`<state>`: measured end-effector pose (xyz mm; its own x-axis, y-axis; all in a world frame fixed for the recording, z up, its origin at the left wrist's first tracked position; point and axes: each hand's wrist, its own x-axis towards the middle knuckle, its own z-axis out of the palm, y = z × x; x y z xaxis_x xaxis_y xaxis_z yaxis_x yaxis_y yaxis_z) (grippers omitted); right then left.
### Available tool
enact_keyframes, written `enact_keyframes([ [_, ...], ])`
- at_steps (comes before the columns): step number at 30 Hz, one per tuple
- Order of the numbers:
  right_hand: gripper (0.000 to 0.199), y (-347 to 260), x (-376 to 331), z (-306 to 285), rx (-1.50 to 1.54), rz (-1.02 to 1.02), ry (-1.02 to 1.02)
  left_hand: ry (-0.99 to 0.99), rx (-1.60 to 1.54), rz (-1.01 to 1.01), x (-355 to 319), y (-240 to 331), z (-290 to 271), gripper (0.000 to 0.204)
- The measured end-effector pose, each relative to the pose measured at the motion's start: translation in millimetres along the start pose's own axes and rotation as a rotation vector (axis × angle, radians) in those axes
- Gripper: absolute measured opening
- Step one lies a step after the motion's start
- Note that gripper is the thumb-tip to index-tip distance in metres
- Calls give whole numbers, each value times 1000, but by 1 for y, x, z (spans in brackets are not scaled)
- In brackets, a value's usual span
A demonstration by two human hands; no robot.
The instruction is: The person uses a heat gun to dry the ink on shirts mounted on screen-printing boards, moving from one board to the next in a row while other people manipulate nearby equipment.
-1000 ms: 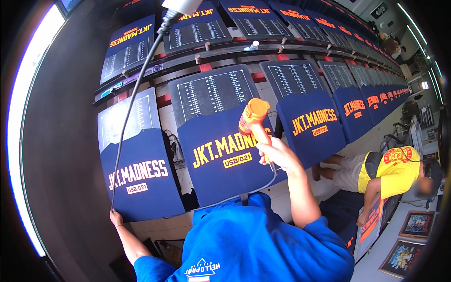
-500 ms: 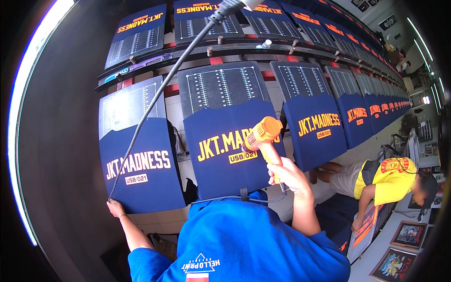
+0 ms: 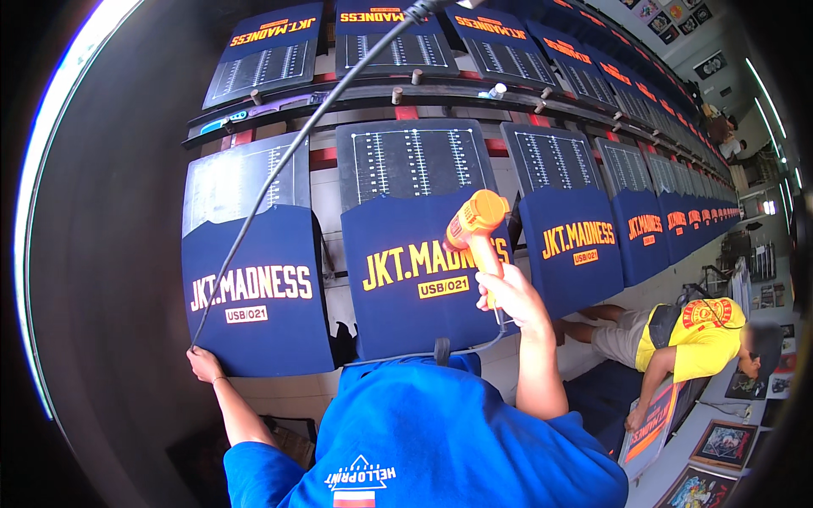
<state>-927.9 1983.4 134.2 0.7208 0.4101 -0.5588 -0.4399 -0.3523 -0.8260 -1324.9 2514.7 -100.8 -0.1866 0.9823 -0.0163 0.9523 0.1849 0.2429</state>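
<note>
My right hand (image 3: 513, 296) is wrapped around the handle of an orange heat gun (image 3: 476, 218). Its nozzle points left, above the yellow print on a navy fabric piece (image 3: 406, 317) that covers the lower part of a dark board. To the left lies another navy piece (image 3: 262, 343) with a white print. At its lower left corner, my left hand (image 3: 206, 364) is closed on a grey cable (image 3: 264, 190), which slants across that piece from the top. A thinner stretch of cord runs from the gun's handle along my waist.
Dark boards with printed navy pieces form long rows to the right, with another row (image 3: 396, 52) beyond a black rail (image 3: 373, 100). At right, a person in a yellow shirt (image 3: 707, 326) leans over a framed screen (image 3: 656, 423). Framed pictures (image 3: 724, 442) lie at lower right.
The heat gun has shifted slightly away from me, from the small yellow label to the large letters. My left hand keeps the cable at the corner. The whole view has tilted slightly.
</note>
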Motion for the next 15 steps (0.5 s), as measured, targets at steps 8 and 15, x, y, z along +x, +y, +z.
enact_keyframes([
  [8, 18, -5, 12, 13, 6, -16, -96, 10, -1, 3, 3, -5, 5, 37],
  [15, 20, -4, -19, 17, -65, 57, -167, 13, -25, 25, -2, -6, 5, 37],
])
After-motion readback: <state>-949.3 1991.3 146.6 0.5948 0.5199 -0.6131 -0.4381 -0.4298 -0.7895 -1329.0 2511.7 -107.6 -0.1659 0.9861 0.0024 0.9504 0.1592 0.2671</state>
